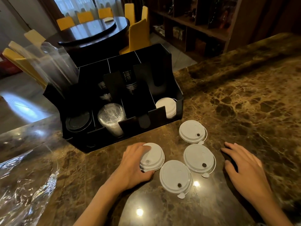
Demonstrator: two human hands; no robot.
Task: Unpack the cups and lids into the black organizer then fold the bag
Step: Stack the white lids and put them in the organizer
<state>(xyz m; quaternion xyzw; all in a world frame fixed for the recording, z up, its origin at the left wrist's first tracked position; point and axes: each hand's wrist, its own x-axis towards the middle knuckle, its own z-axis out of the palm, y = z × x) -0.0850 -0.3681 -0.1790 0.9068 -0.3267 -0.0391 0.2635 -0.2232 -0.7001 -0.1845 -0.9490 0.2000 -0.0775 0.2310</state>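
Head view, left hand (135, 163) half-covering lid stack (152, 158)

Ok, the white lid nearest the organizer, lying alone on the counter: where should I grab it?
Pinch the white lid across its thin rim from above, using the right hand. It lies flat, dome up, apart from the others; avoid the small tab at its near-right edge.
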